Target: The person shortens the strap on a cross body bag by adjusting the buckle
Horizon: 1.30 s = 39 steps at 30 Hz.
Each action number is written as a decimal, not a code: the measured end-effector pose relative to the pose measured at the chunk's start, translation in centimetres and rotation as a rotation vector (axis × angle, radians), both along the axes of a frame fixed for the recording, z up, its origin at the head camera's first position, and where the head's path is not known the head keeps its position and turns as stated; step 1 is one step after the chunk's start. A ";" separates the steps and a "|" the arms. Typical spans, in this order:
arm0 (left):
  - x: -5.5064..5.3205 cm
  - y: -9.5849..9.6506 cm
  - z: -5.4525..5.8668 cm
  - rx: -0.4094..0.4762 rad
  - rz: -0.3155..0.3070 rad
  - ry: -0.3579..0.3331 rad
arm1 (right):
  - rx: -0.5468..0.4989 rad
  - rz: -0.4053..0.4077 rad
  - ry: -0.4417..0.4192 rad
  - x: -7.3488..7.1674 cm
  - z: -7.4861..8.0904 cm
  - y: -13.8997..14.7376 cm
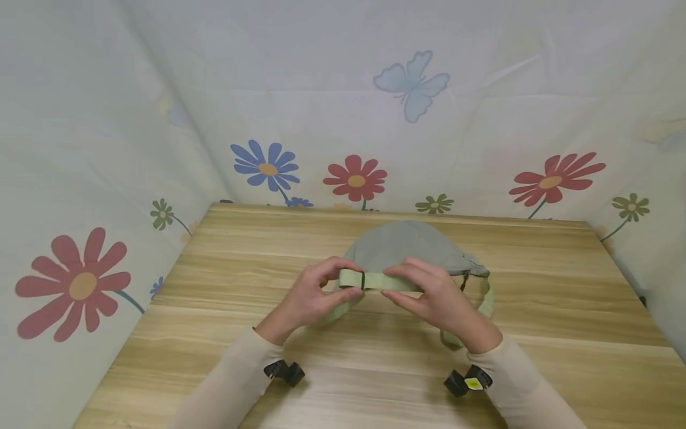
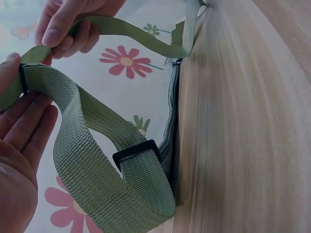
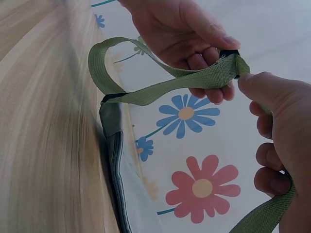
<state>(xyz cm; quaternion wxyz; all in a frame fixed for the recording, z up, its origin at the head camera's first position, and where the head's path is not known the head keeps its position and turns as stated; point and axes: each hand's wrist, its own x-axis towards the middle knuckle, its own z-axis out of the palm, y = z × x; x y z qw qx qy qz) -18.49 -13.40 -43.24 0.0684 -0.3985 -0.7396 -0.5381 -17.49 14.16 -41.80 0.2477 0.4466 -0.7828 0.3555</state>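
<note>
A grey-green waist bag (image 1: 407, 244) lies on the wooden table, its light green webbing strap (image 1: 382, 281) raised in front of it. My left hand (image 1: 308, 295) pinches the strap by a black slider buckle (image 1: 362, 280), thumb below and fingers above in the head view. To the right of that buckle, my right hand (image 1: 439, 298) grips the same strap between thumb and fingers. A loop of webbing (image 2: 87, 150) hangs from the left hand to a second black buckle (image 2: 138, 154) at the bag's end. The bag's zipper (image 3: 116, 165) shows in the right wrist view.
More strap (image 1: 486, 301) hangs down at the bag's right end, behind the right wrist. The wooden table (image 1: 225, 256) ends at a white curtain (image 1: 300, 71) printed with flowers and a butterfly. Both sleeved wrists wear black camera mounts (image 1: 284, 370).
</note>
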 end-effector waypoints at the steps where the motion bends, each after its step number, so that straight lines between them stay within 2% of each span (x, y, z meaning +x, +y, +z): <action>1: 0.0 0.0 0.0 0.000 -0.002 -0.003 | 0.002 0.001 0.004 0.0 0.0 0.0; 7: 0.1 0.2 0.2 -0.020 0.006 -0.019 | 0.029 -0.006 0.070 -0.1 0.4 -0.2; 15: 0.1 0.7 0.3 -0.040 0.000 0.001 | 0.037 0.012 0.119 0.1 1.0 -0.9; 21: 0.1 0.8 0.3 -0.051 0.005 0.019 | 0.025 0.044 0.083 0.1 1.0 -1.2; 27: 0.1 0.2 0.7 -0.044 0.057 0.003 | 0.027 -0.001 0.015 0.1 0.6 -0.2; 31: 0.0 0.1 0.8 -0.048 0.071 -0.027 | 0.020 -0.003 0.013 -0.1 0.2 0.2; 36: -0.1 0.0 0.7 -0.106 0.104 -0.075 | 0.011 0.002 0.019 -0.1 0.1 0.0; 39: -0.2 -0.2 0.6 -0.129 0.083 -0.096 | -0.012 0.016 0.025 -0.1 0.2 -0.1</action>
